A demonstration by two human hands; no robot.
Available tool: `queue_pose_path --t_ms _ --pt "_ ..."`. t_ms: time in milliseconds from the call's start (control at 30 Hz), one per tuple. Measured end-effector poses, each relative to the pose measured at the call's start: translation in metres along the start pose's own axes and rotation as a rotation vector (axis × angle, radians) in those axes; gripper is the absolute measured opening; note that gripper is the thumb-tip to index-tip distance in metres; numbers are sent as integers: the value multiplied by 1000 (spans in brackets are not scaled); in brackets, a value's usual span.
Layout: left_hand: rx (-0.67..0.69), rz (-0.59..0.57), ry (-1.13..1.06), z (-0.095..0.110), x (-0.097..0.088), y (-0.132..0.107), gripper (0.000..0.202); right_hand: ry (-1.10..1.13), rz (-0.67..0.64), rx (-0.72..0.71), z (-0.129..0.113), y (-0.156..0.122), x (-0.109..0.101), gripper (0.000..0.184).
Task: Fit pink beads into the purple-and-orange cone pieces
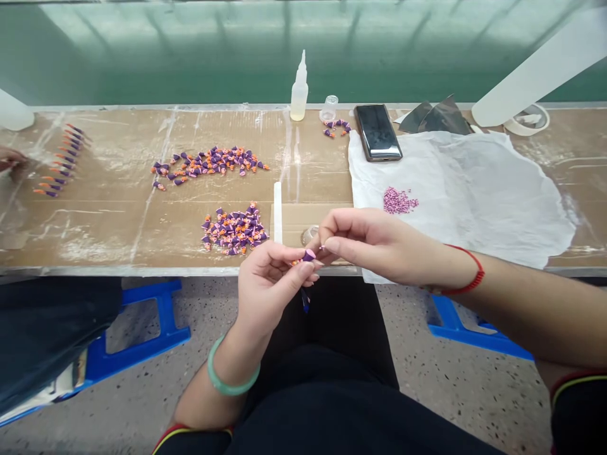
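Between the thumb and fingers of my left hand (270, 278) is a small purple, pink and orange figurine (308, 255), its pink face turned up. My right hand (370, 243) comes in close from the right, thumb and forefinger pinched on a tiny pink piece (323, 247) beside the figurine. Behind the fingers a small clear round dish (310, 234) shows in part. On the table left of my hands lies a pile of similar figurines (234, 229). A heap of tiny pink pieces (399, 200) rests on a white cloth (455, 183) to the right.
A second figurine pile (213, 162) lies farther back, and several stand in a row (64, 161) near another person's hand (10, 158). Along the back are a dropper bottle (299, 95), a clear cap (329, 107), a phone (378, 133) and a tape roll (527, 120). A white strip (277, 212) lies in front.
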State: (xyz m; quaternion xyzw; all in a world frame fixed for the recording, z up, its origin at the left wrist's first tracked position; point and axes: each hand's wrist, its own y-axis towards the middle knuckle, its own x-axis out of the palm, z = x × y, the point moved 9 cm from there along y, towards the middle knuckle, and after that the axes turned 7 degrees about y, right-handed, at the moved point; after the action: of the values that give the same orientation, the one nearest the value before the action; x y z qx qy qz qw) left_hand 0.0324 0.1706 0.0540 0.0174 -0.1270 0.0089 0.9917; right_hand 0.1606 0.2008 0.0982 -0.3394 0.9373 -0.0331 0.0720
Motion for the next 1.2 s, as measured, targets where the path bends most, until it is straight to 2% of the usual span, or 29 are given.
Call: queue_pose_path --t_ms 100,500,667,967,1200 --pt "54 5 -34 9 3 -4 27 14 9 -18 -6 -7 4 14" --pt "137 -50 -42 17 12 -12 16 -283 52 -167 -26 -17 4 14" --pt "123 -49 38 17 13 -11 25 -354 37 -223 -32 -19 5 13" --pt "101 -23 -44 15 14 -12 20 -429 52 -338 -41 -23 10 15" --pt "73 28 -13 14 14 -11 28 -526 94 -372 -45 -25 12 16"
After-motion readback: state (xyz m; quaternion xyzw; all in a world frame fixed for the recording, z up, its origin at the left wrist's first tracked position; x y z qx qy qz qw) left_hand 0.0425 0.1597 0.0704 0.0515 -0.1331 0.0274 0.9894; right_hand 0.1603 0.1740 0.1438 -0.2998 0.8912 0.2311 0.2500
